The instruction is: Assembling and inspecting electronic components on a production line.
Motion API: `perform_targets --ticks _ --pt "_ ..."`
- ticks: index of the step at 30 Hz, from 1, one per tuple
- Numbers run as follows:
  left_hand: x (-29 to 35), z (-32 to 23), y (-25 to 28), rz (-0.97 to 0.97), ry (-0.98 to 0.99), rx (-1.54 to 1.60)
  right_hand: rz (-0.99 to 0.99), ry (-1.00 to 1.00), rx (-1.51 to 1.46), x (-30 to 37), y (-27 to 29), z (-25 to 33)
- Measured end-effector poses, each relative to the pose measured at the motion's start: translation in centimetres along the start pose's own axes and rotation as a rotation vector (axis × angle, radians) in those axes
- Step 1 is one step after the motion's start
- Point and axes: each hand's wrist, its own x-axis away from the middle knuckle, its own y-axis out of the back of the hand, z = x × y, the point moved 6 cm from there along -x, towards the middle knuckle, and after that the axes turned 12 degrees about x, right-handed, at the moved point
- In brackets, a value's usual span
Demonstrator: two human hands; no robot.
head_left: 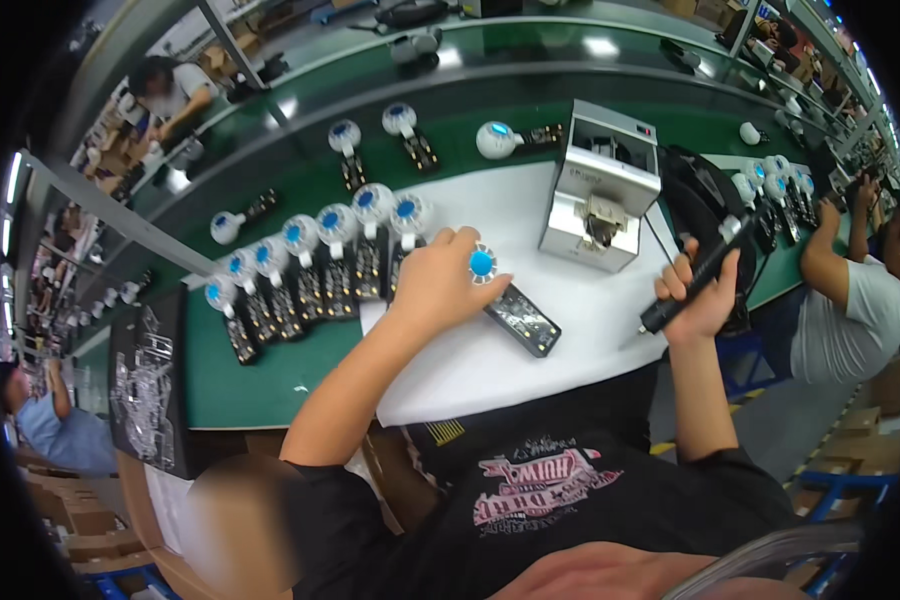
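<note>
My left hand (438,278) is closed round the white, round head of a handheld device with a blue disc (482,263) on it. Its black handle (526,322), with circuit board showing, slants over the white sheet (430,390). In my raised right hand (708,305) is a black electric screwdriver (705,270), its tip pointing down and left, apart from the device. Just left of my left hand stretches a row of similar devices (300,235), white heads away from me and dark handles toward me.
A grey-white metal machine (602,190) stands behind the sheet. More devices (345,138) lie along the green bench (210,390). At the left end is a black tray (150,390) of clear parts. A black bag-like thing (705,185) sits at right. A person (845,300) works farther right.
</note>
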Motion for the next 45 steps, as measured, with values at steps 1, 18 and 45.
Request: perform_targets --ticks 1,18,45 --pt "-0.7 -0.7 0.4 0.022 0.001 -0.027 0.014 0.022 -0.017 0.6 1.3 0.6" --pt "-25.0 18.3 4.5 -0.238 0.501 -0.293 -0.148 0.066 -0.109 1.8 7.5 -0.4" --pt "-14.3 27.3 9.3 -0.083 0.939 -0.87 -0.127 0.064 -0.114 0.3 8.5 -0.1"
